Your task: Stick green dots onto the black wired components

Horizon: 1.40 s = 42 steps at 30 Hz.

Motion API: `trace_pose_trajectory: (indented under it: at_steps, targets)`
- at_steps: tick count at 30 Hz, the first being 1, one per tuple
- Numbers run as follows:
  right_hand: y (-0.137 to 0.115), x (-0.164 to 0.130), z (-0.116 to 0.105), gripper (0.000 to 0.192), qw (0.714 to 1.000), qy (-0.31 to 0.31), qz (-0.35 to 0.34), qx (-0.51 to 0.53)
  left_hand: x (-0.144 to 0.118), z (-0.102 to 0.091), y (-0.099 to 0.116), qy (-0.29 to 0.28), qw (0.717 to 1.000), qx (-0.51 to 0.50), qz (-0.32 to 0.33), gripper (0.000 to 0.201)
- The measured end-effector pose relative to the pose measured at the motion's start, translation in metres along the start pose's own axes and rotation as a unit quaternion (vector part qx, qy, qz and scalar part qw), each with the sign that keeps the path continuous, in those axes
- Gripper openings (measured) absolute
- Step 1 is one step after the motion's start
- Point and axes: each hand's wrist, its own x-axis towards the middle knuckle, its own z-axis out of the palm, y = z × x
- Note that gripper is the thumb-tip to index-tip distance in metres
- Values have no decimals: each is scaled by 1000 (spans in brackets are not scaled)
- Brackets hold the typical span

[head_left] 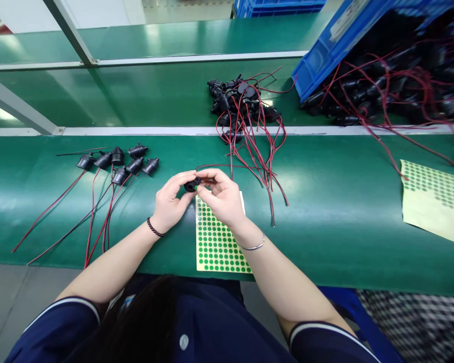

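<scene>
Both hands meet over the green table. My left hand (171, 201) grips a small black socket part (191, 185) with a red and black wire running off to the right. My right hand (220, 194) pinches the same part from the other side, fingertips on its face. Directly under my right hand lies a yellow sheet of green dot stickers (215, 247). Whether a sticker is on a fingertip cannot be made out.
Several black socket parts with red wires (117, 162) lie in a row to the left. A loose pile of the same parts (242, 103) sits behind. A tipped blue crate (327, 48) spills more at the upper right. A second sticker sheet (437, 199) lies at the right.
</scene>
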Motion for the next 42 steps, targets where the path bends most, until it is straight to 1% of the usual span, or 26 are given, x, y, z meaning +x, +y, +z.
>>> trace_pose_trajectory:
  at_steps: [3,7,10,13,15,17,18,20,21,23,24,26,27,28,29,30,31,33,35,37,39,40,42]
  targets:
    - [-2,1,-2,26,1000,-25,6,-1,2,-1,0,-3,1000,-5,-27,33]
    - [-1,3,-5,28,1000,-23,7,-17,2,-2,-2,-5,998,-24,-58,33]
    - [2,3,-5,30,998,-32,-17,-44,-1,-2,-4,0,997,-41,-71,34]
    - [3,1,-5,34,995,-38,-41,-86,-1,2,-4,3,993,-67,-95,33]
    - [2,-1,-5,37,992,-18,-57,-111,4,5,-3,21,989,-103,-101,31]
    - [1,-2,-6,37,990,20,-82,-115,16,-1,-1,70,981,-154,-94,34]
    - [0,-2,-8,34,988,48,-99,-106,23,-9,2,101,975,-179,-88,37]
    - [0,-1,-11,27,981,119,-130,-78,38,-38,15,155,962,-213,-73,41]
    - [0,-1,-13,25,975,156,-142,-64,43,-57,26,173,958,-219,-64,41]
    - [1,0,-15,22,964,215,-152,-40,47,-100,51,198,958,-201,-45,34]
    - [1,1,-16,21,960,232,-151,-33,46,-122,64,214,956,-200,-37,31]
    - [-2,2,-19,20,958,244,-145,-33,40,-162,83,239,940,-243,-31,27]
    - [-4,3,-21,20,959,239,-145,-45,37,-178,86,250,934,-256,-27,26]
    - [-7,4,-23,19,960,229,-148,-66,35,-192,85,260,933,-249,-25,26]
    - [-11,5,-26,17,961,209,-152,-96,33,-203,78,265,936,-229,-30,28]
    - [-14,7,-30,15,962,181,-155,-135,32,-213,66,261,944,-195,-49,32]
    - [-17,10,-34,13,961,145,-154,-178,32,-220,50,253,953,-150,-73,33]
    - [-21,15,-45,10,953,50,-135,-268,35,-227,9,231,968,-42,-89,25]
    - [-22,18,-55,8,927,-45,-94,-359,39,-228,-34,201,974,34,-102,24]
    - [-23,20,-66,9,887,-118,-38,-444,42,-227,-68,171,971,109,-127,20]
    - [-24,20,-74,13,848,-161,20,-504,42,-226,-90,144,966,175,-121,18]
    - [-25,20,-78,15,834,-175,43,-522,42,-226,-96,128,966,200,-107,19]
    - [-28,19,-82,16,816,-195,75,-539,42,-223,-97,107,965,229,-66,22]
